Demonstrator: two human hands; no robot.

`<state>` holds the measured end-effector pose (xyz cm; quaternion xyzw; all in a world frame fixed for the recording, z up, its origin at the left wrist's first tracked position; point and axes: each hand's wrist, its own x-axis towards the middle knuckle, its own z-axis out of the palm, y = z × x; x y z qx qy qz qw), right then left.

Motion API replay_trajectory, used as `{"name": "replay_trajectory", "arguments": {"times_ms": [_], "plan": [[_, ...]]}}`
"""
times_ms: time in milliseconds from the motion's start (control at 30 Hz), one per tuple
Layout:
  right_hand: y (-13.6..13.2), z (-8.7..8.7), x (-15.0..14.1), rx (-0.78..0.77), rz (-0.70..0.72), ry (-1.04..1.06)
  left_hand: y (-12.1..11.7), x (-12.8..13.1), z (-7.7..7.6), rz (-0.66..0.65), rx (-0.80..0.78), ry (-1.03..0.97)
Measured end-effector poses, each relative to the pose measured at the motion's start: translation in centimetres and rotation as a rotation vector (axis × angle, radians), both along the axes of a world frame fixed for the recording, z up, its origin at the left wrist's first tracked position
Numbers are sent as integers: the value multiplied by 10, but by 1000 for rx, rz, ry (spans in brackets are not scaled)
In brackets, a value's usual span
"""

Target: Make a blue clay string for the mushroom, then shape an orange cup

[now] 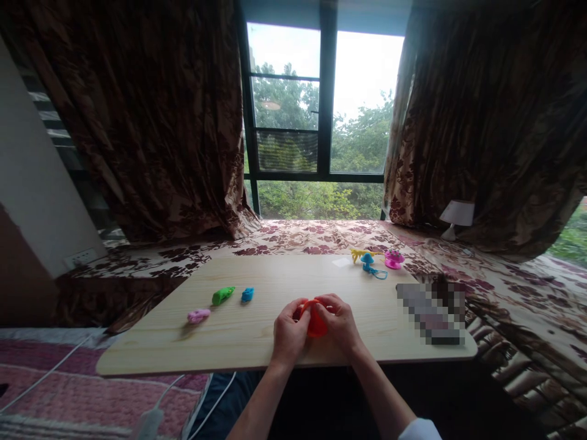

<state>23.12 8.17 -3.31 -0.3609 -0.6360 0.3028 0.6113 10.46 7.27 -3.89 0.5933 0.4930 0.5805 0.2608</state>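
Note:
Both hands are together near the front middle of the table, closed on a soft-looking orange-red lump that resembles modelling clay. My left hand grips its left side, and my right hand pinches its upper right edge between thumb and fingers. The lump looks thin or hollowed at the top, though the fingers cover part of it. To the left lie a green lump, a small blue lump and a pink lump, apart from the hands.
At the table's far right stand a yellow figure, a blue mushroom-shaped piece and a magenta piece. A pixelated object lies near the right edge. A white lamp stands on the window ledge.

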Motion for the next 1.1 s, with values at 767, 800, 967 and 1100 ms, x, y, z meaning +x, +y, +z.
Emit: {"name": "replay_trajectory", "arguments": {"times_ms": [767,800,967,1100], "plan": [[-3,4,0,-28,12,-6,-3,1,3,-51,-24,-45],[-3,4,0,-27,14,-11,-3,1,3,-51,-25,-48],[-7,6,3,-18,6,-42,-2,2,3,-67,-9,-30],[-8,6,3,-17,6,-51,-2,1,3,-65,8,-15]]}}
